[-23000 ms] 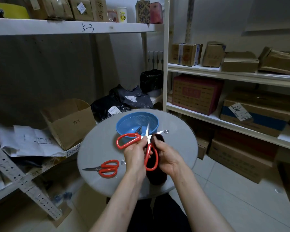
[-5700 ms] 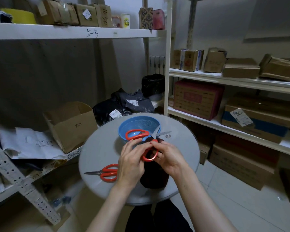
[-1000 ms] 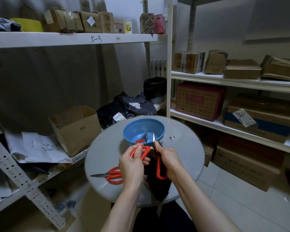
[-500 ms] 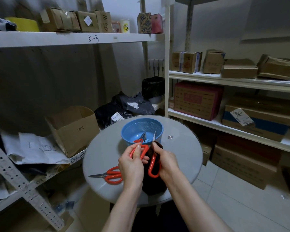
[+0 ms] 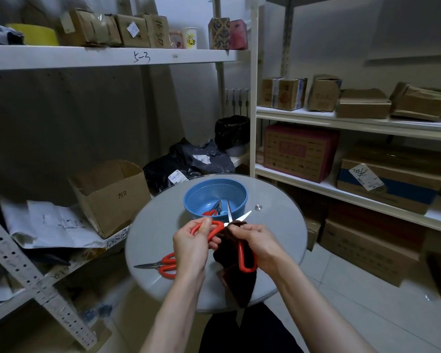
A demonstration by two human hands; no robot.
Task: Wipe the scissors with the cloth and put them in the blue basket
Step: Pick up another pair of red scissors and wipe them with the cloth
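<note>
Above the round table, left grip clasps red-looped steel scissors, right grip pinches fuzzy dark cloth.

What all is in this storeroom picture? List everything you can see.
table: one, grey, round, before the person
blue basket: one, blue, far side of the table
scissors in basket: count unclear, a red handle shows
held scissors: one pair, red handles, over the table, blades open
spare scissors: one pair, red handles, lying on the table's left
cloth: one, dark, hanging from the right hand
open box: one, brown, left shelf
shelf boxes: many, brown, both shelving units
bags: several, dark, behind the table
left hand: grips a handle of the held scissors
right hand: pinches the cloth at the blades
</note>
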